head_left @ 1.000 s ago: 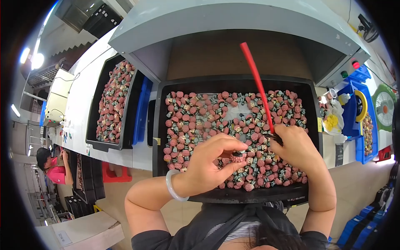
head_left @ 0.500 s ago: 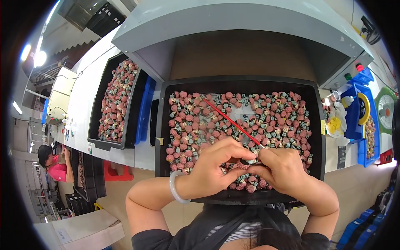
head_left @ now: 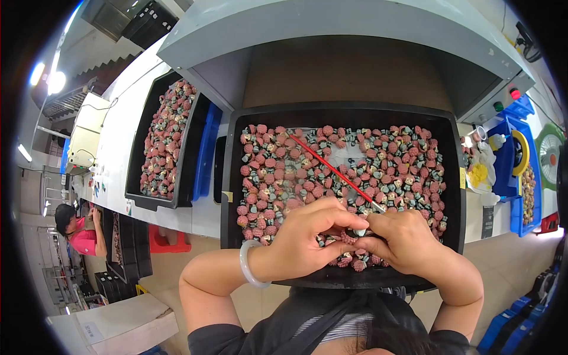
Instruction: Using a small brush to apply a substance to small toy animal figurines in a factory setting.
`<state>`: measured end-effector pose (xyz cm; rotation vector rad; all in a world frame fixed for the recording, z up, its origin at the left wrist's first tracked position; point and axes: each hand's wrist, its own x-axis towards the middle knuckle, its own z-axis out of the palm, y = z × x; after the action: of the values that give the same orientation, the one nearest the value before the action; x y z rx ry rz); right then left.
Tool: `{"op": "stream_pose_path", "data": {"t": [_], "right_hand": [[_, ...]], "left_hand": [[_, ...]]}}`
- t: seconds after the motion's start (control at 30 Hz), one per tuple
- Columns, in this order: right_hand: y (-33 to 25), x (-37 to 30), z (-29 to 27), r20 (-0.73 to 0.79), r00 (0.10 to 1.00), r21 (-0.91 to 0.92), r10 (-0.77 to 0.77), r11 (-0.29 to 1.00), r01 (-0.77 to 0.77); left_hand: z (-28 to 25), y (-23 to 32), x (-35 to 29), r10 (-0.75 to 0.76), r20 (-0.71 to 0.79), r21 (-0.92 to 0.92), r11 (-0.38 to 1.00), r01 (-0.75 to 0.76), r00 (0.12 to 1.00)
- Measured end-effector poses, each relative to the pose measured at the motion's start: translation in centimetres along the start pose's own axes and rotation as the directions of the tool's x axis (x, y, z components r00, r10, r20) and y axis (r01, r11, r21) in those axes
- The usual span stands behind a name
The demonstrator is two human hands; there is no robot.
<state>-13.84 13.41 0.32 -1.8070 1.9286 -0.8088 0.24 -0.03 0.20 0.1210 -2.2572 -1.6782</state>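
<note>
We pinch a small pink bead (head_left: 349, 236) between our two hands. Our left hand (head_left: 307, 236) curls its thumb and fingers tight on the bead from the left. Our right hand (head_left: 402, 239) meets it from the right and touches it too. The right hand also grips a thin red brush (head_left: 334, 171). The brush runs up and to the left from our right fingers, and it lies slanted over the beads. Its metal end sits near our right thumb.

The bead is held just above the near edge of the big black tray (head_left: 449, 177). The tray is full of pink and grey beads (head_left: 284, 171) that look just like the one we hold. A bare pale spot shows in the middle of the tray, near the brush.

A white bangle (head_left: 245, 266) sits on our left wrist.

To the left is a second black tray (head_left: 135, 195), also full of beads. A blue bin (head_left: 206, 151) stands between the two trays. To the right are blue bins (head_left: 503, 171) with a yellow ring (head_left: 523, 151) and a small white bottle (head_left: 498, 141). A grey hood (head_left: 331, 23) hangs over the big tray.

Far off on the left, a person in a pink top (head_left: 80, 228) sits at another table.
</note>
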Motion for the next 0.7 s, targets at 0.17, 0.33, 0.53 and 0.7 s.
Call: {"op": "stream_pose_path", "data": {"t": [0.17, 0.33, 0.53, 0.7], "right_hand": [[-0.07, 0.07, -0.33, 0.057, 0.998, 0.068, 0.019, 0.997, -0.023], [0.24, 0.21, -0.45, 0.135, 0.991, 0.133, 0.013, 0.991, -0.031], [0.04, -0.12, 0.02, 0.047, 0.997, 0.085, 0.058, 0.995, -0.062], [0.06, -0.2, 0.09, 0.041, 0.998, 0.097, 0.054, 0.994, -0.058]], "left_hand": [[-0.04, 0.05, 0.07, -0.021, 0.027, -0.039, 0.999, 0.023, 0.999], [0.17, -0.17, -0.01, -0.046, 0.022, -0.069, 0.997, 0.047, 0.999], [-0.04, -0.08, 0.1, -0.049, 0.004, -0.079, 0.996, 0.049, 0.999], [0.08, 0.03, 0.05, -0.046, -0.001, -0.072, 0.996, 0.046, 0.999]]}}
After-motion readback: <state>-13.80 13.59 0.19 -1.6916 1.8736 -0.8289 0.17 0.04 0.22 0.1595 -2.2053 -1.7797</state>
